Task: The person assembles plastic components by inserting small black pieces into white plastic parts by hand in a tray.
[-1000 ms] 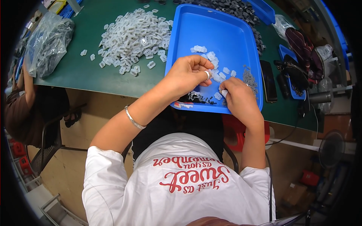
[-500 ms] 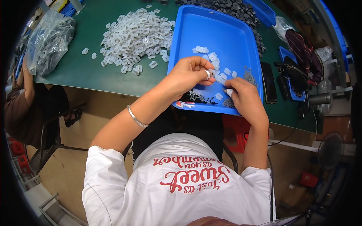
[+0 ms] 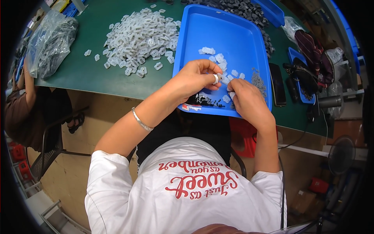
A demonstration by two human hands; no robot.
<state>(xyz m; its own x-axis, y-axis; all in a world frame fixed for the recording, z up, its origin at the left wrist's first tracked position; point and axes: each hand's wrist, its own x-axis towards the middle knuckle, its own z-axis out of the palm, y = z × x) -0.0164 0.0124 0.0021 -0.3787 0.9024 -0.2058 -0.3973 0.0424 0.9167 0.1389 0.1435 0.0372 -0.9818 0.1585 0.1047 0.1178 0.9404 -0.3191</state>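
A blue plastic tray (image 3: 230,35) lies on the green table, holding several small white plastic clips (image 3: 212,52) and a patch of tiny dark parts (image 3: 258,80). Over the tray's near edge, my left hand (image 3: 193,78) pinches one white clip (image 3: 216,78) between thumb and fingers. My right hand (image 3: 245,101) is close beside it, fingers curled around another small white piece (image 3: 232,94). A silver bracelet (image 3: 140,121) circles my left wrist. More small dark bits (image 3: 202,101) lie on the tray under my hands.
A big heap of white clips (image 3: 140,35) lies left of the tray. A clear bag of dark parts (image 3: 52,43) sits far left, near another seated person (image 3: 23,109). Black parts (image 3: 237,7) pile behind; a phone (image 3: 277,84), small blue trays and bags lie right.
My hands have stayed over the tray's near edge. The right hand has shifted slightly toward the left hand, and the left fingers have turned the white clip.
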